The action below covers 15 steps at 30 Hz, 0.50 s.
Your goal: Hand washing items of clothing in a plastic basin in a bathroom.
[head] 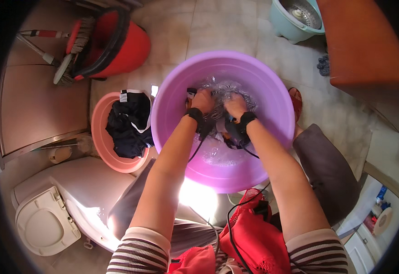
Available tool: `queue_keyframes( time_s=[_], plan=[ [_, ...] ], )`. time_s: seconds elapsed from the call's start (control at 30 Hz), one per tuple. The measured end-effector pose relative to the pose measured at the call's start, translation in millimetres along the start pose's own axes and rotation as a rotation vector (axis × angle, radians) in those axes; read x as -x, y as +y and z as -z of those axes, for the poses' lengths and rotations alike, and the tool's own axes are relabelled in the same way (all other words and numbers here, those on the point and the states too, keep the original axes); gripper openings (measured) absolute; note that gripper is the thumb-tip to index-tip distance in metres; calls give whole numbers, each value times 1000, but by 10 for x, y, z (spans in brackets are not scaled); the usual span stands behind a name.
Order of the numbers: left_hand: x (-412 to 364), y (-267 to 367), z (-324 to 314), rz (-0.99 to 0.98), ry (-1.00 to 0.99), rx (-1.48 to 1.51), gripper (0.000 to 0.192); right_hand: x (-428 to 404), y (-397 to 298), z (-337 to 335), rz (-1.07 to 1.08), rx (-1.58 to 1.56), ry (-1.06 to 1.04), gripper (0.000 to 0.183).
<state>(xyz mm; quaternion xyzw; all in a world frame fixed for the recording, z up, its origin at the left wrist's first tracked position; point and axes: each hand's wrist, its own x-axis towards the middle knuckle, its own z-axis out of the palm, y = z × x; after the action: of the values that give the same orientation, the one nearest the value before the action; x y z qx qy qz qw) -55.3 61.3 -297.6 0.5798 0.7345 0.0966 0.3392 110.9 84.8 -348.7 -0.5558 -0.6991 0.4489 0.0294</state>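
Note:
A large purple plastic basin (172, 78) stands on the floor before me, with sudsy water and wet clothes in it. My left hand (203, 101) is down at the water on the basin's left side, fingers curled on a striped cloth (232, 89). Close to its right, my right hand (235, 105) is also closed on the wet cloth. Fingertips of both hands are hidden by cloth and splashing water. Dark fabric (232, 137) lies in the water below the hands. Each wrist bears a black band with a cable.
A pink basin (100, 147) with dark clothes (127, 126) stands at left, near a toilet (45, 222). A red bucket (134, 51) and brushes (64, 68) are at upper left. A light-blue mop bucket (292, 29) and orange-brown furniture (360, 44) stand at upper right.

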Motion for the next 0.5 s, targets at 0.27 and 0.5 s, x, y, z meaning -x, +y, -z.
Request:
queue_keyframes(
  time_s=[0.27,0.5],
  plan=[
    [703,627,668,-487,-59,97,33,839,-453,1157,-273,-1280,-469,31],
    [1187,489,877,-559,-355,-281,15,1004,3,1428,160,155,291,23]
  ],
)
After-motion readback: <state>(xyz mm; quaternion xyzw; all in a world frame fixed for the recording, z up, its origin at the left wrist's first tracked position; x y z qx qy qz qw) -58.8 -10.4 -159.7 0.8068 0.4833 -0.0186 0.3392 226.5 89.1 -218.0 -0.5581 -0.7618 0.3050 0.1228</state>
